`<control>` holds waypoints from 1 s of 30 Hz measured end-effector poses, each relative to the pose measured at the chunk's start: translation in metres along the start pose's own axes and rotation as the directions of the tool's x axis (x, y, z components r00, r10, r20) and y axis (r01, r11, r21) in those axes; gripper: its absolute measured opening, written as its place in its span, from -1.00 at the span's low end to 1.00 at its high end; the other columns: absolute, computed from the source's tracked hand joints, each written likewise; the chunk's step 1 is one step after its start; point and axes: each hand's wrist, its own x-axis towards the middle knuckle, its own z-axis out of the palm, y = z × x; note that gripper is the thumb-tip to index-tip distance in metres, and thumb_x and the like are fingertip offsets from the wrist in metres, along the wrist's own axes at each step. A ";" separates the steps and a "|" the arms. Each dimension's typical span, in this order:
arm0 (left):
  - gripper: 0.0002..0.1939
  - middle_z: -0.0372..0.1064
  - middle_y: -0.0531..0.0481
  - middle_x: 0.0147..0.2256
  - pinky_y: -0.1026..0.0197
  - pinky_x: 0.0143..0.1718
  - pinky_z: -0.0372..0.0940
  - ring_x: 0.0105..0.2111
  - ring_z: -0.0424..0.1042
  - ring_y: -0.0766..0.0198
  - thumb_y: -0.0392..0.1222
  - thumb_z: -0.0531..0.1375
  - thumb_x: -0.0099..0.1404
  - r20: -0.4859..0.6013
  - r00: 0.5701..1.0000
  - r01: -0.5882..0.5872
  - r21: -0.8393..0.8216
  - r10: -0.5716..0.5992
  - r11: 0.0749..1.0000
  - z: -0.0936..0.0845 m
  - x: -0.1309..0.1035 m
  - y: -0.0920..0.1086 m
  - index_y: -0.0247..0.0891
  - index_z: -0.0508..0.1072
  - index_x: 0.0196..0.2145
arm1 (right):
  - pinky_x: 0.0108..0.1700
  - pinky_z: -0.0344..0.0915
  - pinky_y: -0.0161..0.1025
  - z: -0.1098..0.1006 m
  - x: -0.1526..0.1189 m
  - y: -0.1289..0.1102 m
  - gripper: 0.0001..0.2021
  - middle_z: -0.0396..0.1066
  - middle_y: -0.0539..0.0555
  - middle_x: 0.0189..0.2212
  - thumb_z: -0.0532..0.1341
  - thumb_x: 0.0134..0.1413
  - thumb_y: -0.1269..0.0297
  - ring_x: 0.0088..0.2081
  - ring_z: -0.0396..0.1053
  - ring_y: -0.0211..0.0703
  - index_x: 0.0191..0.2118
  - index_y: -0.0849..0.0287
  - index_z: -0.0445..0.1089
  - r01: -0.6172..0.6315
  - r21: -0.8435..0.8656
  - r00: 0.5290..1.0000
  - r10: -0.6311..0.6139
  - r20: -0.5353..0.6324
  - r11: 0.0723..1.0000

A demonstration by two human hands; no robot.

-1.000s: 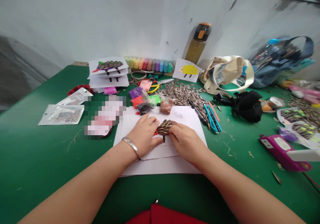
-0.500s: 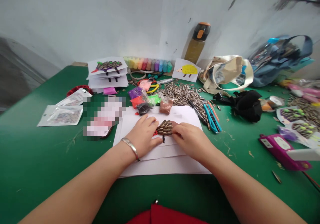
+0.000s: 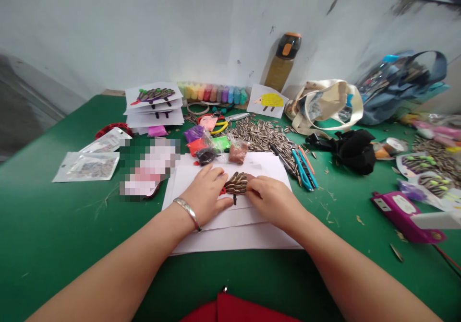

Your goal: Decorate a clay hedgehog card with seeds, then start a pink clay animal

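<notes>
A small picture of overlapping striped sunflower seeds (image 3: 236, 184) lies on white paper sheets (image 3: 234, 239), with a red bit at its left end and a black leg shape below. My left hand (image 3: 206, 192), a silver bangle on its wrist, rests flat with fingers spread at the picture's left side. At the picture's right end, my right hand (image 3: 275, 199) has thumb and fingertips pinched together against the brown patch there. Whatever sits between those fingertips is hidden.
Behind the paper are bagged clay lumps (image 3: 238, 153), a heap of seeds (image 3: 264, 134), scissors (image 3: 219, 125) and a blue cutter (image 3: 304, 169). Stacked cards (image 3: 154, 108) stand left. A bottle (image 3: 283, 60), cloth bag (image 3: 326, 103) and purple box (image 3: 406, 216) lie farther out.
The view has shifted very slightly. Both hands keep their places at the seed picture, and nothing else has visibly moved.
</notes>
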 end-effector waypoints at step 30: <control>-0.62 0.27 -0.18 -0.08 -0.06 0.07 0.11 -0.02 0.18 -0.02 -0.05 0.21 0.17 0.007 1.000 0.010 0.021 -0.010 1.000 0.002 0.000 -0.001 -0.33 0.35 -0.12 | -0.17 0.23 -0.26 0.006 0.007 0.013 -0.69 0.35 0.12 -0.26 0.00 0.17 0.45 -0.22 0.33 -0.15 -0.07 0.18 0.41 -0.053 0.091 0.989 0.065 -0.136 0.994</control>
